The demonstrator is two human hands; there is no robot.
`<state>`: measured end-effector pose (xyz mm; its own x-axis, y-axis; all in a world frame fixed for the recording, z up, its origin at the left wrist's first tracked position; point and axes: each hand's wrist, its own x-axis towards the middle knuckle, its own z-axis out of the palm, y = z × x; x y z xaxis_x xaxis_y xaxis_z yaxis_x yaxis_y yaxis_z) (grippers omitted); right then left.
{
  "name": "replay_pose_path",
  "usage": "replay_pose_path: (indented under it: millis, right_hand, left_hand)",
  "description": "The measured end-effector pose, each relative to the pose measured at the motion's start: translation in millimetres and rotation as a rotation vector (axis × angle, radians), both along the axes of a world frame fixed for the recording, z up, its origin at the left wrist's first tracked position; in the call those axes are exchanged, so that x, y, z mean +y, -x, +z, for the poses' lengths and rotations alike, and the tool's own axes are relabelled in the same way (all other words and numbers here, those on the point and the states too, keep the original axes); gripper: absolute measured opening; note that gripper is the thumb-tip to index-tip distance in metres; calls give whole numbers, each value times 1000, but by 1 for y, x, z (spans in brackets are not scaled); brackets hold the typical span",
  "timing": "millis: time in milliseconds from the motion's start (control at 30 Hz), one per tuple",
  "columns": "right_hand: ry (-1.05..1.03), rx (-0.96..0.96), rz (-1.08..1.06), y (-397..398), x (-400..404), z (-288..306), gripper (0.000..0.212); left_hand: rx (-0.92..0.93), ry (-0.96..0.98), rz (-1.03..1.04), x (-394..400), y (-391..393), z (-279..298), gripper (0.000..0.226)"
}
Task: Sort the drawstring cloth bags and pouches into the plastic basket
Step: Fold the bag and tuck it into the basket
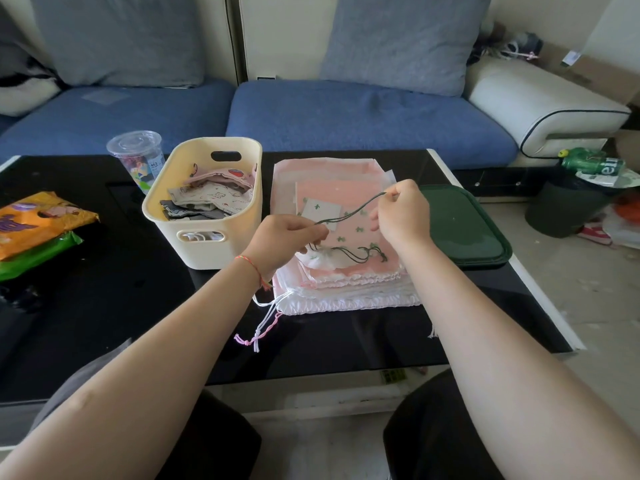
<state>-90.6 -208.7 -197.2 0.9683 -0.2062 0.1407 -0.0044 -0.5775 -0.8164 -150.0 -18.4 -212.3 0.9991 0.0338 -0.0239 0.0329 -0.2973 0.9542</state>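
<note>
Both hands pinch the green cord (349, 212), left hand (284, 241) low, right hand (401, 216) high. Yank harder and the little pouch (323, 259) could drag the pink stack (332, 271) toward the table (138, 306) edge, missing the basket (204, 244).

Blue sofa (363, 112) behind glossy black coffee table (104, 306), grey cushions (398, 39) (two) against cream backrest. Pale speckled floor (588, 306) at right, dark bin (564, 209) there. Soft daylight.

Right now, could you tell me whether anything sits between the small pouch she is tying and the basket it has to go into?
Nothing visible does. The small pouch lies on the stack of bags, its green cord pinched by both hands. The basket stands just to the left of the stack, open-topped and partly filled; only the left hand is between them.
</note>
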Motion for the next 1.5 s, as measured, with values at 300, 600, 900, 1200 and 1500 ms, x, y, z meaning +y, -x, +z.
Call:
replay_pose_path:
  millis: [300, 600, 900, 1200, 1500]
  right_hand:
    - [229, 170, 471, 20, 6, 10, 13]
    - [682, 274, 631, 23, 13, 11, 8]
    - [89, 260, 588, 28, 10, 25, 39]
    - [-534, 278, 611, 21, 31, 28, 26]
    - [-40, 306, 527, 21, 23, 10, 28]
  left_hand:
    - [165, 364, 9, -2, 1, 1, 21]
    - [204, 282, 0, -8, 1, 0, 26]
    - [125, -42, -75, -13, 0, 1, 19]
    - [120, -143, -182, -21, 2, -1, 29]
    - [273, 32, -165, -16, -2, 4, 42]
